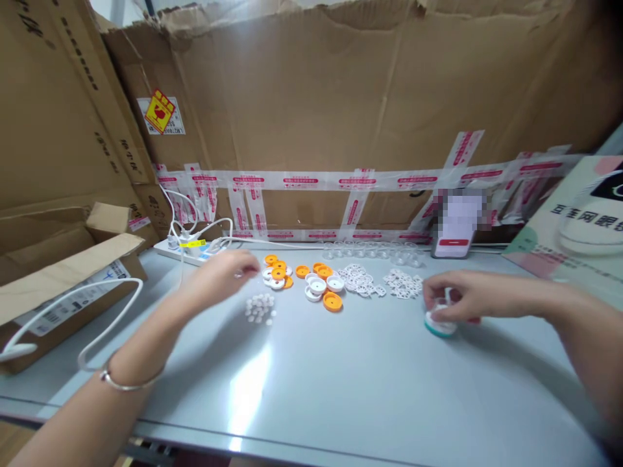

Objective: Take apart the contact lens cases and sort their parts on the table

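Note:
My right hand [460,295] has its fingers closed round a small round piece with a clear top and a teal base [440,329], at the table's right side. At the left, my left hand [226,277] is raised over the table with its fingers pinched together; what they hold, if anything, is too small to make out. Close below it lies a cluster of small white discs [260,308]. Beside its fingertips are orange and white round caps [278,274]. More orange caps [333,301] and white caps [318,286] lie mid-table.
White patterned flat pieces [357,280] form two groups near my right hand. Clear cups [372,250] line the back. A phone [457,224] leans against a large cardboard box [292,97]. A power strip [187,248], a white cable [117,280] and an open carton [73,285] stand left.

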A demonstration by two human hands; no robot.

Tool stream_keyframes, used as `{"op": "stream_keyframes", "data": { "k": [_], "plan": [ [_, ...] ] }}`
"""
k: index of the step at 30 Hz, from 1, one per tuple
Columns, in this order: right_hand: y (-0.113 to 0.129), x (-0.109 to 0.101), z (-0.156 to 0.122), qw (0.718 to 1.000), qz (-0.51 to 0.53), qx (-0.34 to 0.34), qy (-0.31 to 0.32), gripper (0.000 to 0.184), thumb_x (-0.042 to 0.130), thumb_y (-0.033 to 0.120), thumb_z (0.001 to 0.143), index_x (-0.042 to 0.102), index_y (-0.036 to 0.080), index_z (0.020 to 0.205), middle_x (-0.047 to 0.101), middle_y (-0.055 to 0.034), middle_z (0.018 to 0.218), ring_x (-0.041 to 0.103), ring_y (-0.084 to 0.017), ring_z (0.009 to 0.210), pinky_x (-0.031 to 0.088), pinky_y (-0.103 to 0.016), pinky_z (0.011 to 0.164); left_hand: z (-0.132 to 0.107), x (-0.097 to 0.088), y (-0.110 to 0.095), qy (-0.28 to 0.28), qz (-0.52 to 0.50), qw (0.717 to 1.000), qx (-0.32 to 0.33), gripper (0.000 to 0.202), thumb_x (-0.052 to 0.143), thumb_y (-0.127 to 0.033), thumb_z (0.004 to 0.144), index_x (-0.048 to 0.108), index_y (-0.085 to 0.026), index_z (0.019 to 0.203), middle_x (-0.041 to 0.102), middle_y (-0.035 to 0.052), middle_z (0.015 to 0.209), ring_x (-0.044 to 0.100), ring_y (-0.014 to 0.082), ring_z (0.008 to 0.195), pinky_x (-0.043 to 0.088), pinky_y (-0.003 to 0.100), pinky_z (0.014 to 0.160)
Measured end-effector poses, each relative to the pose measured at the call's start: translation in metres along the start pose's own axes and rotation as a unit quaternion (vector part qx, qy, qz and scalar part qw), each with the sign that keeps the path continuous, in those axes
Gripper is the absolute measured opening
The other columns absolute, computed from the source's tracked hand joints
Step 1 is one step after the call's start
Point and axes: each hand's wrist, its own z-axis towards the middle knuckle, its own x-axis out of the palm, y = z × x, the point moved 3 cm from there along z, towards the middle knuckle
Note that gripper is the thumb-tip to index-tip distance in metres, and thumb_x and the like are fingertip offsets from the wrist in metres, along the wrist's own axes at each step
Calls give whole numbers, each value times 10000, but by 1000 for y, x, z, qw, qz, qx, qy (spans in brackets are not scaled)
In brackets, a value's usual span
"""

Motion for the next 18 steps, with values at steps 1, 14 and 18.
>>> {"op": "stream_keyframes", "data": {
  "k": [1, 14, 18],
  "plan": [
    [16, 4, -4, 999, 10, -23, 21, 139, 639, 318, 618, 590, 212, 692, 594, -43, 730, 524, -173, 665, 365, -268, 597, -1, -5, 23, 21, 24, 997, -71, 153, 443, -147, 758, 592, -169, 780, 645, 37, 815, 587, 164, 759, 425, 232, 664],
    [133, 42, -38, 943, 123, -232, 205, 179, 600, 309, 684, 541, 221, 828, 540, 2, 819, 483, -136, 712, 377, -241, 634, -3, 17, 105, 134, 118, 945, -275, 244, 505, -140, 641, 561, -153, 878, 658, 64, 872, 610, 201, 783, 396, 224, 579],
    [138, 49, -34, 951, 151, -220, 158, 183, 610, 307, 681, 507, 199, 785, 508, 8, 778, 444, -117, 664, 352, -227, 594, -4, 4, 93, 86, 117, 949, -280, 278, 535, -242, 695, 546, -146, 956, 639, 80, 965, 598, 216, 850, 417, 243, 638]
  ]
}}
